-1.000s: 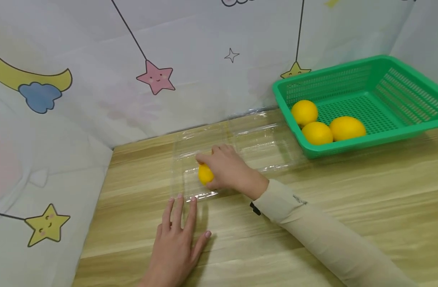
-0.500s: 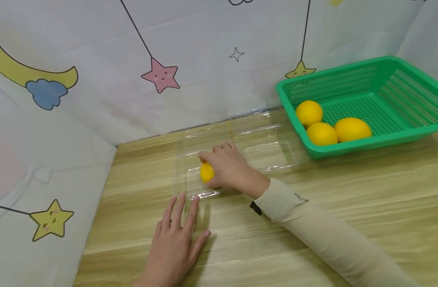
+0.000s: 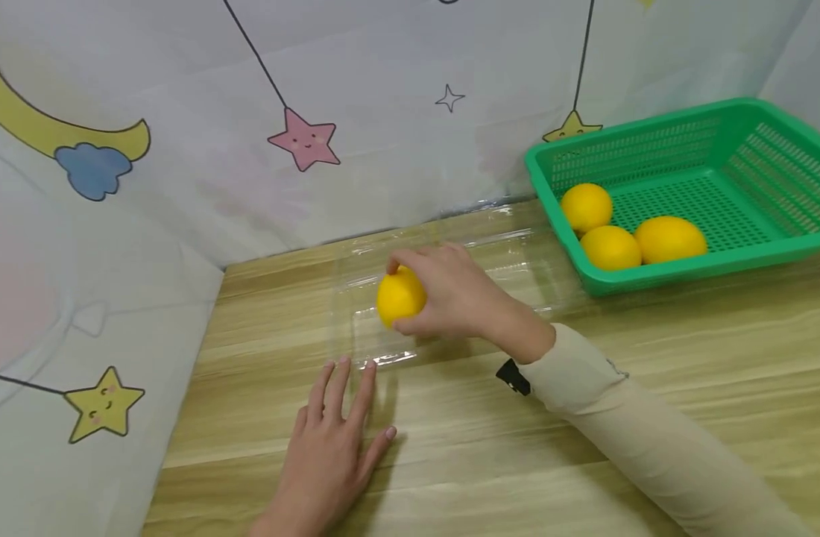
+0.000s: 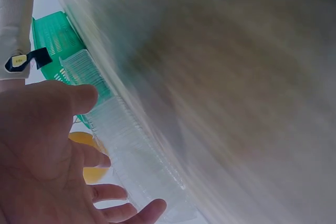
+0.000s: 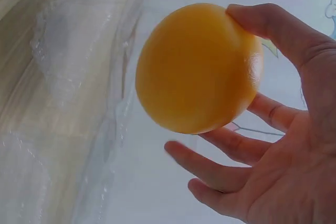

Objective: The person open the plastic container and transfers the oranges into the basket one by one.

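My right hand (image 3: 453,287) holds a smooth, round yellow fruit (image 3: 399,297) between thumb and fingers. The fruit is lifted over the left half of a clear plastic clamshell box (image 3: 383,358), which lies open on the table. In the right wrist view the yellow fruit (image 5: 197,72) is pinched by the thumb and fingers, with some fingers apart from it. My left hand (image 3: 329,455) lies with fingers spread on the table, fingertips at the box's front edge. The left wrist view shows the fruit (image 4: 94,174) partly hidden behind the left fingers.
A green plastic basket (image 3: 752,257) stands at the back right, beside or over the box's right end. Three yellow fruits (image 3: 611,248) sit in its left part. A white cloth backdrop (image 3: 383,179) with printed stars rises behind the wooden table (image 3: 249,418).
The right hand has raised the yellow fruit up from the box's left half, slightly to the right. The left hand stays in place. The head view has shifted a little.
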The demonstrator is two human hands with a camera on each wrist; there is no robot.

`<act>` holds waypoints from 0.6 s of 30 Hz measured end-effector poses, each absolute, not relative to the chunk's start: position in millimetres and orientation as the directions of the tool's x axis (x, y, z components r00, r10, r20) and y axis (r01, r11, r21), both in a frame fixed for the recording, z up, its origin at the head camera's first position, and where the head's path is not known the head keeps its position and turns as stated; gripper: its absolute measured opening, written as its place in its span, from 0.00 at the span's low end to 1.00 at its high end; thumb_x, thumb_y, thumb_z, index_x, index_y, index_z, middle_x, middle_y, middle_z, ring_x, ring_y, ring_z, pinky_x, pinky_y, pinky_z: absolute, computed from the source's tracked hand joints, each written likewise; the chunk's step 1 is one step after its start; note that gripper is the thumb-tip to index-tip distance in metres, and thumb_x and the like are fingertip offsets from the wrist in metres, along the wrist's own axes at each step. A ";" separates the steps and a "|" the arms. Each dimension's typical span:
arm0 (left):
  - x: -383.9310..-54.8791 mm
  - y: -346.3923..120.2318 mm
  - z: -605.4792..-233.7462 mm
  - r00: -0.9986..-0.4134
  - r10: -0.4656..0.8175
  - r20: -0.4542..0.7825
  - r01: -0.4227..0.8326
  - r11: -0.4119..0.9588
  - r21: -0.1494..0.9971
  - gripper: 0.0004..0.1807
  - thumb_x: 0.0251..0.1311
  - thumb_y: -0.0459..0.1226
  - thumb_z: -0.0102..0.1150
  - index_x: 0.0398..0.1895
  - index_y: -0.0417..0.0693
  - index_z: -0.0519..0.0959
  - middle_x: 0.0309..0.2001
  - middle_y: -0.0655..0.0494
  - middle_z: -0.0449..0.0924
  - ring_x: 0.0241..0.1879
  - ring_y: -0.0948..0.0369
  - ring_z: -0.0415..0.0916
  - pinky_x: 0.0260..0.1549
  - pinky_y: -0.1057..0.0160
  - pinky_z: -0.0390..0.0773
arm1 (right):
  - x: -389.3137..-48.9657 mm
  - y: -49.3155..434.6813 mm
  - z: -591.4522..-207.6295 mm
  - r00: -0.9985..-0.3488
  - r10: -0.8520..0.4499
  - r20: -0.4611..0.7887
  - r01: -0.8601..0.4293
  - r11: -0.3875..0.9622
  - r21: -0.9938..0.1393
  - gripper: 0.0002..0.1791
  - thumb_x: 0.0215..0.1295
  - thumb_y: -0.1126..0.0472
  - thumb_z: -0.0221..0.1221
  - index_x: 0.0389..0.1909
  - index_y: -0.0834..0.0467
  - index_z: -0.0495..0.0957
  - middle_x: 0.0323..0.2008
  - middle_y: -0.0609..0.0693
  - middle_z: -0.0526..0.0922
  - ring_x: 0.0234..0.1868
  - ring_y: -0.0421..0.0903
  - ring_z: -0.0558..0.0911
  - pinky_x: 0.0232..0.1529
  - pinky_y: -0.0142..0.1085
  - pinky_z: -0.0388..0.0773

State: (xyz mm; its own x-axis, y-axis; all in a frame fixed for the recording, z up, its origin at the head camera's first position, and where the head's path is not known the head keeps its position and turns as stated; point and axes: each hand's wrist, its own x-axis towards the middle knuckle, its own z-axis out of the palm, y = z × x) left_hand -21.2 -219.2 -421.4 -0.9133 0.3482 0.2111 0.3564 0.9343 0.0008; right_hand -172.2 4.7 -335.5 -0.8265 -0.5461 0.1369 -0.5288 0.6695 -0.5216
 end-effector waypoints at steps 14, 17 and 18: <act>-22.2 -219.5 -420.1 -0.915 0.343 0.214 0.353 0.936 0.009 0.46 0.69 0.55 0.65 0.84 0.49 0.59 0.78 0.35 0.61 0.78 0.38 0.57 0.56 0.37 0.79 | -180.5 75.5 -306.1 -0.847 -0.419 0.328 -0.529 0.595 -0.605 0.34 0.57 0.54 0.77 0.63 0.54 0.75 0.62 0.54 0.77 0.56 0.55 0.78 0.54 0.53 0.80; -22.4 -218.8 -420.2 -0.913 0.344 0.218 0.356 0.935 0.014 0.46 0.69 0.56 0.65 0.84 0.50 0.60 0.78 0.35 0.62 0.78 0.38 0.57 0.56 0.37 0.79 | -186.0 97.7 -304.1 -0.848 -0.384 0.365 -0.530 0.593 -0.607 0.33 0.58 0.56 0.77 0.62 0.56 0.75 0.61 0.54 0.78 0.57 0.55 0.77 0.54 0.53 0.79; -22.5 -218.4 -420.3 -0.913 0.345 0.219 0.357 0.934 0.017 0.45 0.69 0.56 0.65 0.84 0.51 0.60 0.78 0.36 0.62 0.78 0.38 0.57 0.56 0.37 0.79 | -187.4 105.1 -303.6 -0.852 -0.368 0.371 -0.523 0.595 -0.610 0.32 0.59 0.57 0.76 0.63 0.56 0.75 0.62 0.54 0.77 0.57 0.56 0.77 0.54 0.53 0.79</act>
State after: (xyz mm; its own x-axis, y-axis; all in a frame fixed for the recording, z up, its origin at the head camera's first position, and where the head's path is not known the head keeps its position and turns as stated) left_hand -22.5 -218.4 -420.3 -0.9129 0.3446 0.2189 0.3568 0.9340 0.0174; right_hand -187.4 105.1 -303.6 -0.8524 -0.3685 0.3709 -0.5228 0.5951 -0.6103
